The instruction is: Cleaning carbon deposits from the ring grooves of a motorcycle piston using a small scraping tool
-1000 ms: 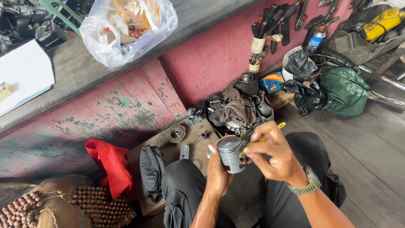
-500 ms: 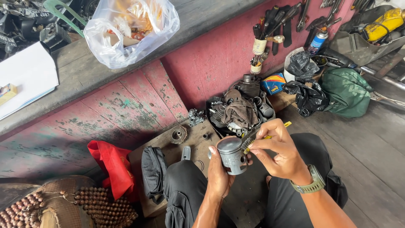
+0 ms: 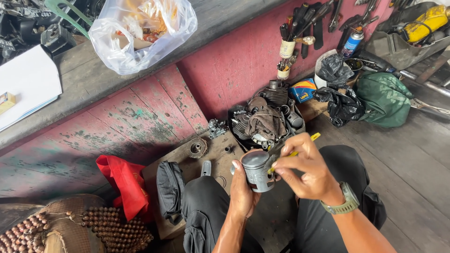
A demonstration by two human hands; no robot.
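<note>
Above the person's dark-trousered lap, near the middle of the scene, the left hand (image 3: 243, 192) wraps its fingers around a dull grey metal piston (image 3: 258, 171), a short hollow cylinder, while the right hand (image 3: 307, 171) pinches a thin yellow-handled tool (image 3: 295, 151) whose tip meets the piston's rim. Just beyond the hands a black tray (image 3: 267, 124) of greasy engine parts, draped with a brown rag, crowds the far side, with a finned cylinder (image 3: 276, 93) behind it. A black pouch (image 3: 169, 187) and a red cloth (image 3: 123, 180) lie to the left on a worn board (image 3: 215, 157). Far right sit a green bag (image 3: 384, 98) and black plastic bags (image 3: 340, 103). The floor is weathered grey planking, below a peeling red wooden wall (image 3: 154, 112)
</note>
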